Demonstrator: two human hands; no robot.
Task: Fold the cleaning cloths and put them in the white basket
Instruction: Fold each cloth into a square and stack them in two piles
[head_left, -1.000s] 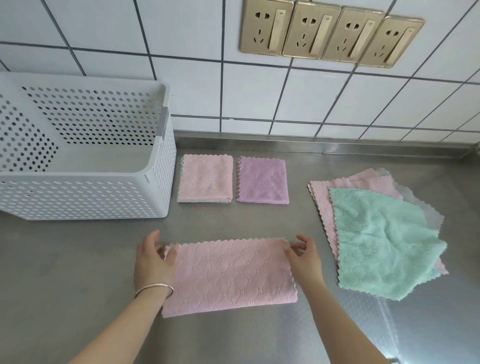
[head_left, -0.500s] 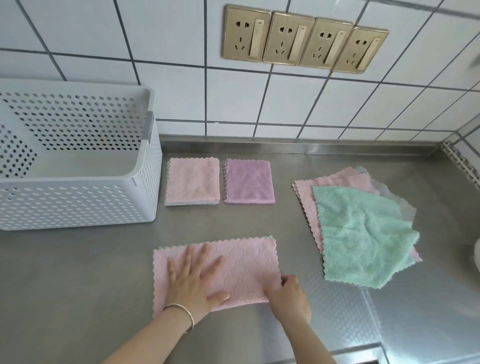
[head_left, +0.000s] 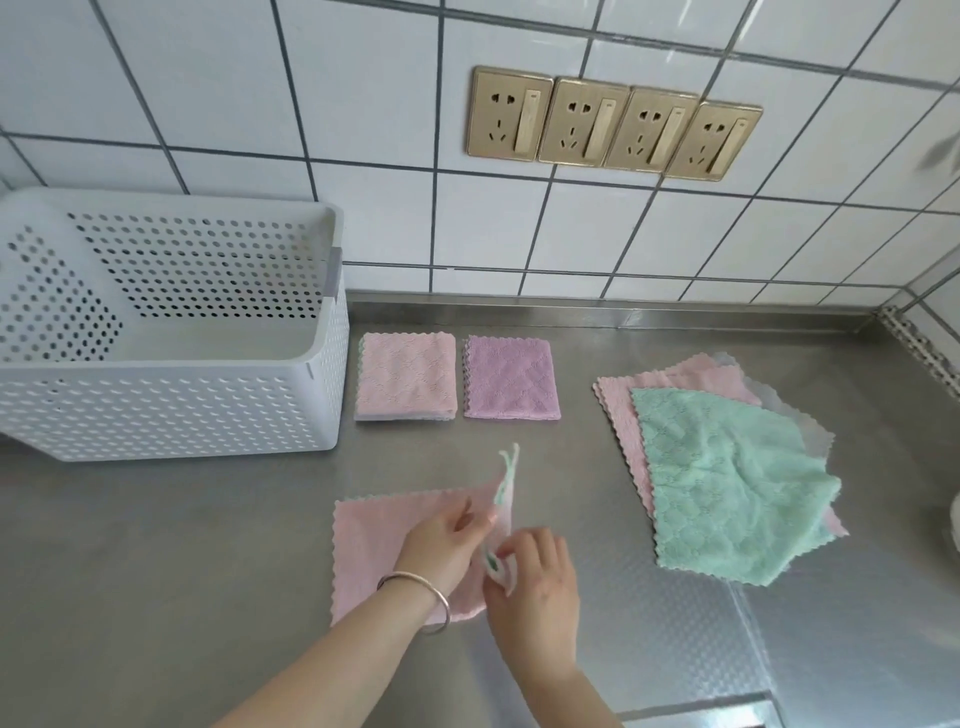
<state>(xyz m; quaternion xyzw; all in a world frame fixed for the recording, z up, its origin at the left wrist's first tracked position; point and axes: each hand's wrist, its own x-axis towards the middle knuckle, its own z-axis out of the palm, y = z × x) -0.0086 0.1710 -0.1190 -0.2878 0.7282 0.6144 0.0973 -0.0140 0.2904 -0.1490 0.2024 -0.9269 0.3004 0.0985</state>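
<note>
Lifting the right-hand end of the half-folded pink terry cleaning cloth (head_left: 384, 551), the right hand (head_left: 535, 587) pinches that end's near corner between thumb and fingertips, so the raised edge stands nearly upright (its mint-green backing shows along the fold). The left hand (head_left: 441, 540) rests on the cloth just left of the raised flap, its fingers loosely curved; whether it pins the fabric or also pinches the edge I cannot tell. The cloth's long axis runs left to right across the steel surface (head_left: 779, 623), and the flat half lies to the left of the right hand's grip, so the coming fold probably goes leftward over the left hand's spot. Farther back, a folded pink cloth square (head_left: 408, 376) and a folded purple cloth square (head_left: 511, 378) lie side by side, just right of the white perforated plastic basket (head_left: 171, 415), which sits back and left of both hands, nearer the left. The unfolded pile topped by a mint-green cloth (head_left: 727, 493) waits well to the right.
</note>
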